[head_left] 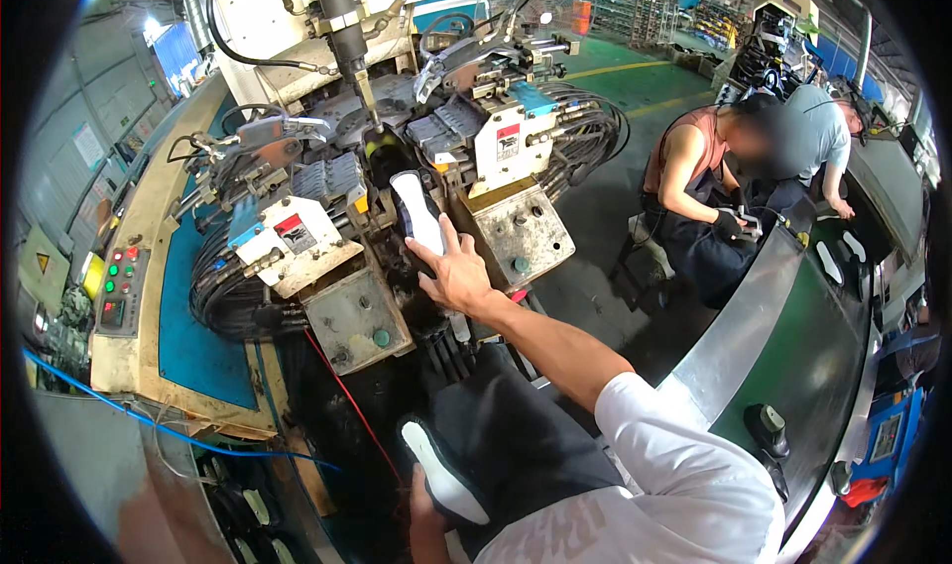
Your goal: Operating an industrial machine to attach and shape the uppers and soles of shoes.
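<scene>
A dark shoe upper with a white insole face [419,212] lies sole-up in the middle of a shoe-lasting machine [382,158], its far end between the machine's metal jaws. My right hand [459,275] grips its near end, fingers spread around the heel. Low in the view, by my dark-clothed lap, my left hand [426,519] holds a second dark shoe upper [443,473], white insole face up. That hand's fingers are partly hidden beneath it.
A control box with buttons [121,288] stands left, near a blue hose [178,427]. Hoses [590,133] bunch beside the machine. At right, a green conveyor [793,366] carries dark shoes [769,430]. Two people [694,168] work beyond. More shoes [258,509] sit lower left.
</scene>
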{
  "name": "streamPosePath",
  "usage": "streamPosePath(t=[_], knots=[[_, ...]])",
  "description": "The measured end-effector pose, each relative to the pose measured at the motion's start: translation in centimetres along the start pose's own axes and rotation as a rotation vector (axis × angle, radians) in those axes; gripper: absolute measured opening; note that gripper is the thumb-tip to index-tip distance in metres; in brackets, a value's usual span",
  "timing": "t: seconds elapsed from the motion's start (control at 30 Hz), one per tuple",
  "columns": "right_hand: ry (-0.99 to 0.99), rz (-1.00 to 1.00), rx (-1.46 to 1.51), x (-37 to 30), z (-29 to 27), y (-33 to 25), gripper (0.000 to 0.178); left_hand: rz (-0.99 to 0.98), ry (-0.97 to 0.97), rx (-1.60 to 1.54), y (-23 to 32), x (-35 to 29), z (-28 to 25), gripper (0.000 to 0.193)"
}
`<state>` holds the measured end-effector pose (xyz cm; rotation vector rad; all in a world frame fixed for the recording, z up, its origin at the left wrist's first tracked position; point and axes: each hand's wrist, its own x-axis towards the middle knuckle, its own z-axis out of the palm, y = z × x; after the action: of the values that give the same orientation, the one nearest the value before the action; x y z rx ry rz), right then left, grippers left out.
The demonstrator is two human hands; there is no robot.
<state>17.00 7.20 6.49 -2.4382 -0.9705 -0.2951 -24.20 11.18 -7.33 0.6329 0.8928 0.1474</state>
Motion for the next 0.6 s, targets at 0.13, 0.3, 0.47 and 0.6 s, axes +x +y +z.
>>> streamPosePath(t=[0.13, 0.3, 0.47, 0.6], knots=[[-0.028, -0.034, -0.129, 0.3, 0.1, 0.0, 0.081, -0.043, -0.045, 0.064, 1.0, -0.7, 1.5, 0.064], [0.176, -0.28, -0.212, -0.9, 1.0, 1.4, 0.084, 0.008, 0.037, 0.178, 0.2, 1.9, 0.2, 0.064], [0.202, -0.315, -0.137, -0.4, 1.7, 1.2, 0.078, -0.039, 0.007, 0.137, 0.5, 3.5, -0.5, 0.065], [0.186, -0.293, -0.169, 4.3, 2.2, 1.8, 0.072, -0.097, -0.016, 0.121, 1.0, 4.4, 1.1, 0.064]])
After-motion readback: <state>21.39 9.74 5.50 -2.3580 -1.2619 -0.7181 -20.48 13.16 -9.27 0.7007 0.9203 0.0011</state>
